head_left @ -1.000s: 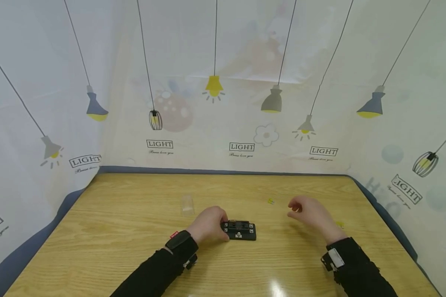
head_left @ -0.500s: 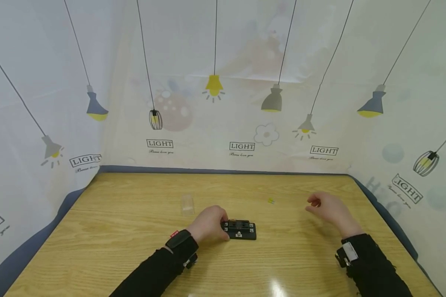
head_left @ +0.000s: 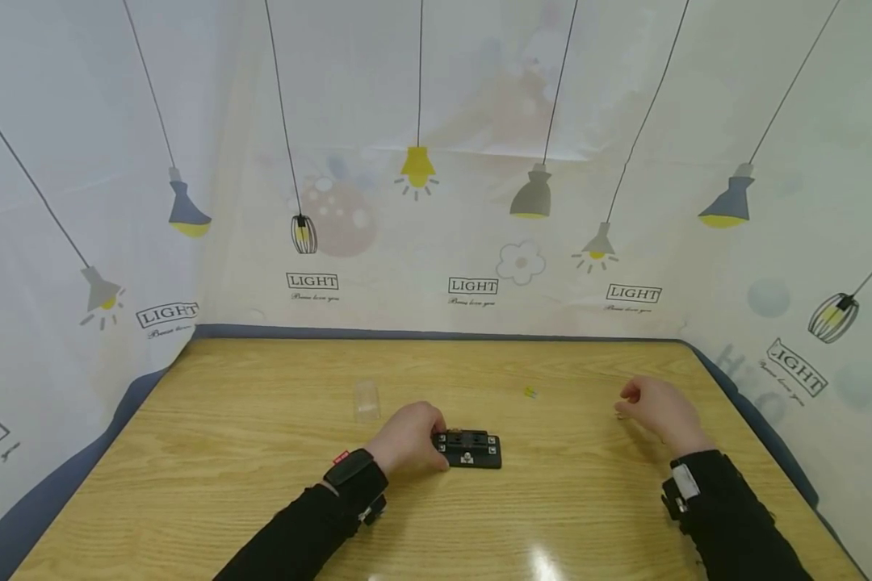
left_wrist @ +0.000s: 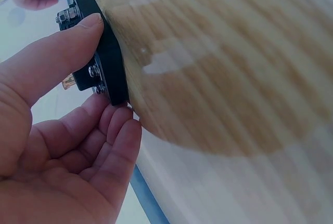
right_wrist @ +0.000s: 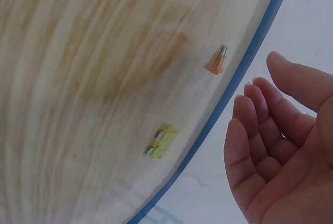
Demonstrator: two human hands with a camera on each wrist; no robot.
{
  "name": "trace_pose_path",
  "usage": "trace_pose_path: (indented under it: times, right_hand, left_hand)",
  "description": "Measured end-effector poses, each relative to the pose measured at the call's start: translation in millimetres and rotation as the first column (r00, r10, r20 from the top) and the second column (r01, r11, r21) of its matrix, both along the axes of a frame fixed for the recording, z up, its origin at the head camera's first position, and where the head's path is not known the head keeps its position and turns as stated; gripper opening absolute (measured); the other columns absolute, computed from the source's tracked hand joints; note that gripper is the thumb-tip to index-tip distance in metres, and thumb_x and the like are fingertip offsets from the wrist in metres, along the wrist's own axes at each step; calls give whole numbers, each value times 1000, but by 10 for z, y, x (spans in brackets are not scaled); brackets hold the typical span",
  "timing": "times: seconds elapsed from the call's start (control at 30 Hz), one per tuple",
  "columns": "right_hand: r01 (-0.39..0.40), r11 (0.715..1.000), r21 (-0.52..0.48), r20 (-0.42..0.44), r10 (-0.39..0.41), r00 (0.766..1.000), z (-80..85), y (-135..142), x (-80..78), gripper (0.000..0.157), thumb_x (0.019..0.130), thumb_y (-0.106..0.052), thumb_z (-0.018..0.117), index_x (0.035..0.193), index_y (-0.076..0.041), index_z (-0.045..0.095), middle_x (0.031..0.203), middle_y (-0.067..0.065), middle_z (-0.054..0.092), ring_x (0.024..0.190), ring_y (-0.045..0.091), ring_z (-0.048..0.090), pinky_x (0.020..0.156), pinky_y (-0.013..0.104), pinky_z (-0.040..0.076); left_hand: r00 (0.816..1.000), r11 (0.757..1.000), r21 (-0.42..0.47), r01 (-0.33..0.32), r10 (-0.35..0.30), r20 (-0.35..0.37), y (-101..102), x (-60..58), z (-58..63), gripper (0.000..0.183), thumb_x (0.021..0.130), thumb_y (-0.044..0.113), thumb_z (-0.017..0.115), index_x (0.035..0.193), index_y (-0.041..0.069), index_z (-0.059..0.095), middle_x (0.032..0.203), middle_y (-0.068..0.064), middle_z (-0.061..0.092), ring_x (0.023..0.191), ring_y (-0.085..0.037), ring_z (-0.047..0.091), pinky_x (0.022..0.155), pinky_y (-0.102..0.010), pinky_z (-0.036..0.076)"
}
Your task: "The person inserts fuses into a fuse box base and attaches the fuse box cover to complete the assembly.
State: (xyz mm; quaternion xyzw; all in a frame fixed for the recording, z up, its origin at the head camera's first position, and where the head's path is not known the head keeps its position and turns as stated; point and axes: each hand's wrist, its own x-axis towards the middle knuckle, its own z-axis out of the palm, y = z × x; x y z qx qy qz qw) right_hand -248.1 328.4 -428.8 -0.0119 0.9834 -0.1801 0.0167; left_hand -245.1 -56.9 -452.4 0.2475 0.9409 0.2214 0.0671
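A small black fuse block (head_left: 469,449) lies on the wooden table (head_left: 262,484) near the middle front. My left hand (head_left: 416,440) grips its left end; in the left wrist view the thumb (left_wrist: 62,52) presses one side of the block (left_wrist: 112,47) and the fingers (left_wrist: 117,125) curl under the other, with an orange fuse (left_wrist: 69,82) seated in it. My right hand (head_left: 638,401) hovers over the right side of the table, fingers relaxed and holding nothing. Just off its fingertips (right_wrist: 244,104) lie a loose orange fuse (right_wrist: 215,60) and a yellow fuse (right_wrist: 160,141).
Another small yellow fuse (head_left: 529,393) lies behind the block. A clear plastic cover (head_left: 366,401) rests to the left of my left hand. Printed curtains (head_left: 472,202) close in the table on three sides, and its blue edge (right_wrist: 244,63) runs close to my right hand.
My right hand has moved right, away from the block toward the table's right edge. The left hand and the block have stayed put.
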Motion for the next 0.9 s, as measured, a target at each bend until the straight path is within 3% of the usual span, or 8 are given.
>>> trace_pose_path:
  times: [0.3,0.47,0.9]
  right_hand:
    - [77,996,38,55,-79,995,-60,49,-24,33,82,-29,64,99,-1,61,92,14,61,75,26,55,66,43,44]
    - [74,997,18,46,-74,996,-105,56,-2,25,83,-27,63,91,-4,62,82,8,60,70,21,53,64,41,43]
    - [96,993,62,94,-102,990,-130,25,-53,22,82,-26,61,88,-4,61,80,6,59,68,20,52,64,40,43]
  left_hand:
    - [1000,1000,-4,-1,1,-7,-4,7,6,42,59,31,82,92,11,66,87,3,57,76,-10,49,74,-29,44]
    - [1000,1000,-3,-6,6,4,-2,5,7,42,59,31,82,93,11,66,87,4,57,76,-10,49,74,-29,44]
    - [1000,1000,-6,-3,3,-7,-5,-11,-21,42,59,31,82,92,11,66,87,4,58,76,-10,50,74,-29,44]
